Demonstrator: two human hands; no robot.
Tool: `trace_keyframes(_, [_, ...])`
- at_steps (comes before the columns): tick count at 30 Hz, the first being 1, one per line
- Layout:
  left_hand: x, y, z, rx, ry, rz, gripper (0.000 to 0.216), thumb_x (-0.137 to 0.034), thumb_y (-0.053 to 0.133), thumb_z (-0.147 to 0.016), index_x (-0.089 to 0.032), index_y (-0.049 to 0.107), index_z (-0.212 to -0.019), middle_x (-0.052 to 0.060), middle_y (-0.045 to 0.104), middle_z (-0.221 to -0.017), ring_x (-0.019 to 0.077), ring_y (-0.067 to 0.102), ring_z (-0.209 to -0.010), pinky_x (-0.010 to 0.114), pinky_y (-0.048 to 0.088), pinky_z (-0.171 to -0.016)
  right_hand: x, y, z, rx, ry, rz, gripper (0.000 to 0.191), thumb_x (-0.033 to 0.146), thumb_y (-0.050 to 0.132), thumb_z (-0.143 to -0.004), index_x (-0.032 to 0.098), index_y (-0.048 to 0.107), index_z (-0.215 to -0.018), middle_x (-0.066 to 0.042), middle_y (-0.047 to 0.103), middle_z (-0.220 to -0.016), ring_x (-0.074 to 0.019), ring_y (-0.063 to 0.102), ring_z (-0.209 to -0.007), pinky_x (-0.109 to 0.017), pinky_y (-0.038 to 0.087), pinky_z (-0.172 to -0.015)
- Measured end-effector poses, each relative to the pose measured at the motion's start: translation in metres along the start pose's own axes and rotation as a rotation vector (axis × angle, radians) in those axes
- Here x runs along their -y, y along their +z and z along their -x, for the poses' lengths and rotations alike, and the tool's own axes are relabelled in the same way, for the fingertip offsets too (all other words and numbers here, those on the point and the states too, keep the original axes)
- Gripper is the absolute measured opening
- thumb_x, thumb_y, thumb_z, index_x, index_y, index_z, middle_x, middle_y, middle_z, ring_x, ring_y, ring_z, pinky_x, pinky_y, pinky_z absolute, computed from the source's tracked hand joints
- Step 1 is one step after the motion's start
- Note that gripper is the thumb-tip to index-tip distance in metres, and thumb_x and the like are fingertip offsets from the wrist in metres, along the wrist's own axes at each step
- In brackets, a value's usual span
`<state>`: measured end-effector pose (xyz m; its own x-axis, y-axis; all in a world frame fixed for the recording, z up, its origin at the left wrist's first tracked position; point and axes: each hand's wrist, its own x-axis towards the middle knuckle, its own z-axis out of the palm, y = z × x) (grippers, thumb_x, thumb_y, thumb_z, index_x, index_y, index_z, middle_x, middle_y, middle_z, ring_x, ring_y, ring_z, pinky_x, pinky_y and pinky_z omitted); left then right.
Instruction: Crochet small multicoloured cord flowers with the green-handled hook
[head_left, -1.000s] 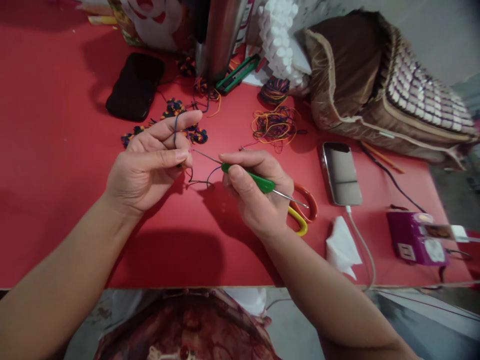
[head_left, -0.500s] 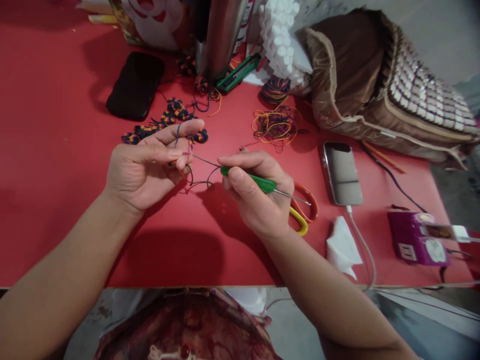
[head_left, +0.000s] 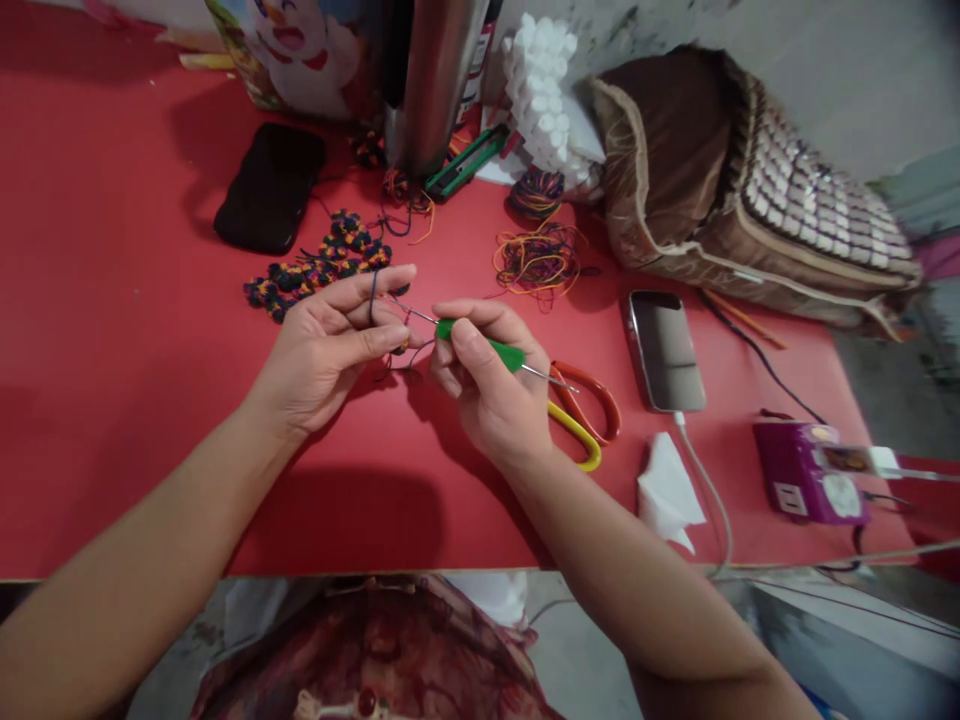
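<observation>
My right hand (head_left: 499,385) is closed round the green handle of a crochet hook (head_left: 506,354), whose thin metal tips stick out at both ends. The left tip reaches the thread by my left hand (head_left: 337,345). Dark blue thread (head_left: 373,300) loops over my left index finger, which is stretched out. Thumb and other fingers of that hand pinch a small bit of coloured thread work (head_left: 401,348), mostly hidden. Behind it lies a chain of dark, yellow and pink crocheted flowers (head_left: 330,252). A loose tangle of thread (head_left: 538,262) and a wound ball (head_left: 535,192) lie further back.
Scissors with orange and yellow handles (head_left: 592,400) lie beside my right wrist. Further right are a charging phone (head_left: 666,350), a tissue (head_left: 670,495) and a purple box (head_left: 810,470). A black phone-like object (head_left: 271,188), green cutter (head_left: 466,163), metal flask (head_left: 435,90) and brown cushion (head_left: 675,150) stand around.
My left hand has shifted right and slightly down, closer to my right hand. The hook's tip now points up among the threads near the left index finger. The view has also shifted slightly.
</observation>
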<state>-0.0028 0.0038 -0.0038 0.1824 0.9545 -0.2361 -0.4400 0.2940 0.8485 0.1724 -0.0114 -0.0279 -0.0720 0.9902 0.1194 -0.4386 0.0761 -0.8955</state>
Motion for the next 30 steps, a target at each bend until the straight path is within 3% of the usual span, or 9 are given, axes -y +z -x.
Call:
trace_keyframes(3, [0.002, -0.002, 0.0, -0.015, -0.041, -0.008, 0.05, -0.019, 0.107, -0.068, -0.026, 0.09, -0.115, -0.003, 0.072, -0.078, 0.0207, 0.078, -0.073, 0.033, 0.067, -0.06, -0.001, 0.001, -0.003, -0.016, 0.042, -0.029, 0.027, 0.048, 0.093, -0.094, 0.026, 0.082, -0.105, 0.007, 0.065, -0.07, -0.0077, 0.049, -0.051, -0.024, 0.045, -0.051])
trace_keyframes(8, [0.006, -0.003, 0.0, 0.002, -0.054, -0.019, 0.049, -0.022, 0.106, -0.072, -0.024, 0.09, -0.118, -0.001, 0.077, -0.081, 0.0179, 0.075, -0.069, 0.032, 0.067, -0.062, -0.001, 0.001, -0.005, -0.047, 0.111, -0.038, 0.035, 0.053, 0.096, -0.089, 0.025, 0.081, -0.104, 0.008, 0.065, -0.069, -0.007, 0.046, -0.049, -0.025, 0.045, -0.051])
trace_keyframes(12, [0.006, -0.002, -0.001, 0.006, 0.006, -0.046, 0.051, -0.014, 0.104, -0.067, -0.022, 0.091, -0.116, 0.0, 0.079, -0.085, 0.0158, 0.075, -0.074, 0.028, 0.066, -0.068, -0.002, -0.001, -0.007, -0.089, 0.116, -0.017, 0.034, 0.05, 0.098, -0.084, 0.024, 0.082, -0.099, 0.007, 0.066, -0.068, -0.0072, 0.049, -0.051, -0.024, 0.043, -0.051])
trace_keyframes(17, [0.006, -0.002, -0.003, -0.004, 0.005, -0.085, 0.052, -0.014, 0.102, -0.068, -0.021, 0.089, -0.118, -0.001, 0.076, -0.084, 0.0144, 0.07, -0.069, 0.026, 0.059, -0.061, -0.002, 0.0, -0.011, -0.129, 0.185, -0.095, 0.035, 0.047, 0.101, -0.078, 0.023, 0.08, -0.094, 0.009, 0.063, -0.061, -0.0062, 0.043, -0.046, -0.023, 0.037, -0.048])
trace_keyframes(22, [0.007, -0.005, -0.002, 0.027, -0.003, -0.103, 0.063, -0.013, 0.107, -0.063, -0.02, 0.086, -0.123, -0.002, 0.074, -0.082, 0.015, 0.073, -0.076, 0.027, 0.063, -0.074, -0.006, 0.003, -0.011, -0.104, 0.242, -0.113, 0.035, 0.042, 0.103, -0.077, 0.022, 0.08, -0.094, 0.01, 0.06, -0.056, -0.0061, 0.044, -0.048, -0.021, 0.039, -0.05])
trace_keyframes(27, [0.008, -0.01, -0.001, 0.073, 0.012, -0.189, 0.074, -0.018, 0.107, -0.068, -0.017, 0.08, -0.137, 0.0, 0.08, -0.084, 0.0182, 0.079, -0.081, 0.03, 0.067, -0.082, -0.013, 0.003, -0.008, -0.081, 0.25, -0.006, 0.034, 0.046, 0.103, -0.079, 0.024, 0.086, -0.1, 0.004, 0.077, -0.076, -0.0088, 0.061, -0.062, -0.021, 0.05, -0.058])
trace_keyframes(30, [0.007, -0.012, 0.0, 0.076, 0.009, -0.263, 0.093, -0.019, 0.105, -0.071, -0.014, 0.069, -0.156, 0.001, 0.082, -0.087, 0.0187, 0.081, -0.083, 0.029, 0.067, -0.083, -0.012, 0.002, -0.007, -0.033, 0.181, 0.123, 0.025, 0.043, 0.099, -0.084, 0.027, 0.09, -0.102, -0.002, 0.085, -0.103, -0.0157, 0.076, -0.087, -0.03, 0.064, -0.079])
